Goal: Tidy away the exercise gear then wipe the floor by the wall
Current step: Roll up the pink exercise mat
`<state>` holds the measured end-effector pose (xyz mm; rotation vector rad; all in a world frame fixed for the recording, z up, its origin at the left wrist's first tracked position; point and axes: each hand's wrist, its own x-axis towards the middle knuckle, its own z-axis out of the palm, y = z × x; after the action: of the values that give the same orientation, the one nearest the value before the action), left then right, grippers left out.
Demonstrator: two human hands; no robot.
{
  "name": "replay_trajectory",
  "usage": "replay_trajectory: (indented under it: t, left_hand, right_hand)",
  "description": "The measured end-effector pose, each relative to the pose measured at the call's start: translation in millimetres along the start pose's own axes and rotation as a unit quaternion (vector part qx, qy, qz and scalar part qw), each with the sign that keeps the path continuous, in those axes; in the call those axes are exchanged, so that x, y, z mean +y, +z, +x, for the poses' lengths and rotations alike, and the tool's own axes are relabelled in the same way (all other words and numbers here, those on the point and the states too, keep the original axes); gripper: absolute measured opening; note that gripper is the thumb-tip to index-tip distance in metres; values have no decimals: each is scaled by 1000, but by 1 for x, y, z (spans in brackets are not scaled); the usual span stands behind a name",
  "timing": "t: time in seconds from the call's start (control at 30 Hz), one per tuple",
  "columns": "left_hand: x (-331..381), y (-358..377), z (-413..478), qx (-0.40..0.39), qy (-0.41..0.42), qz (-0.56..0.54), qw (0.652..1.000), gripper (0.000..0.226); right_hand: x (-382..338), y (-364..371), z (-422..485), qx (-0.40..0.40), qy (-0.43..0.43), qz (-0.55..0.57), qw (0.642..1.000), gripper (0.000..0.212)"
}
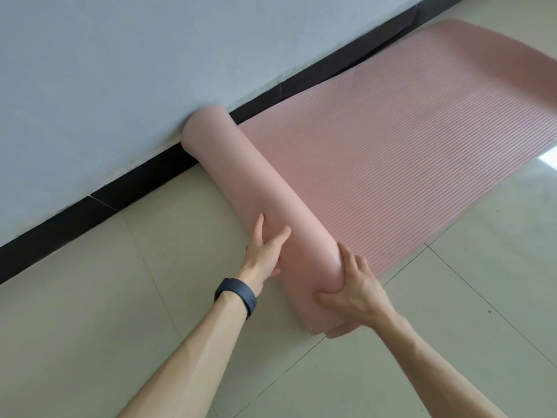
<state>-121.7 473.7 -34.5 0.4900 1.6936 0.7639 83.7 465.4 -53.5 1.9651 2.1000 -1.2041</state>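
A pink ribbed exercise mat [407, 140] lies on the tiled floor along the wall, partly rolled. Its rolled part [250, 182] forms a thick tube reaching from the wall's foot to near me. My left hand [265, 251] presses flat against the roll's left side, fingers apart, a dark band on its wrist. At the near end of the roll, my right hand [355, 291] grips the tube, thumb on the near face and fingers over the top. The flat part of the mat stretches away to the upper right.
A pale grey wall [135, 70] with a black skirting strip [90, 209] runs diagonally from lower left to upper right. Glossy cream floor tiles [105, 312] surround the mat. The roll's far end touches the wall.
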Motion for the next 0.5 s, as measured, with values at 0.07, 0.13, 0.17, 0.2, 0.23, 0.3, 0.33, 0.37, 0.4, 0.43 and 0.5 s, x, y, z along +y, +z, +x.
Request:
replay_trajectory:
  t: [0.07, 0.13, 0.17, 0.2, 0.23, 0.3, 0.33, 0.37, 0.4, 0.43, 0.5]
  left_hand:
    - [4, -5, -1, 5, 10, -2, 1000, 65]
    - [9, -2, -1, 48, 8, 2, 999, 60]
    - [11, 1, -1, 72, -6, 7, 997, 62]
    - [12, 5, -1, 84, -26, 12, 996, 65]
    - [12, 10, -2, 78, -46, 14, 996, 71]
    - [14, 24, -2, 34, -70, 33, 996, 81]
    - [18, 31, -2, 13, -76, 47, 996, 85]
    - [22, 38, 0, 1, -79, 54, 995, 88]
    - [27, 46, 3, -3, -81, 52, 995, 90]
    - [30, 55, 5, 1, -77, 52, 996, 93]
    - [41, 68, 11, 3, -60, 77, 995, 95]
  right_hand:
    - [16, -23, 12, -20, 6, 68, 997, 100]
    - [30, -42, 23, -64, 27, 129, 989, 94]
    - [36, -48, 27, -89, 43, 155, 983, 93]
    - [42, -52, 31, -103, 57, 169, 978, 94]
    - [47, -52, 34, -105, 70, 166, 978, 96]
    - [52, -50, 34, -57, 88, 104, 989, 101]
    - [52, -47, 30, -5, 75, 54, 996, 98]
    - [50, -42, 23, 58, 35, 8, 998, 93]
    - [44, -36, 13, 109, -21, -27, 993, 89]
    - [37, -30, 4, 141, -72, -55, 986, 88]
    - [23, -17, -3, 156, -103, -115, 976, 101]
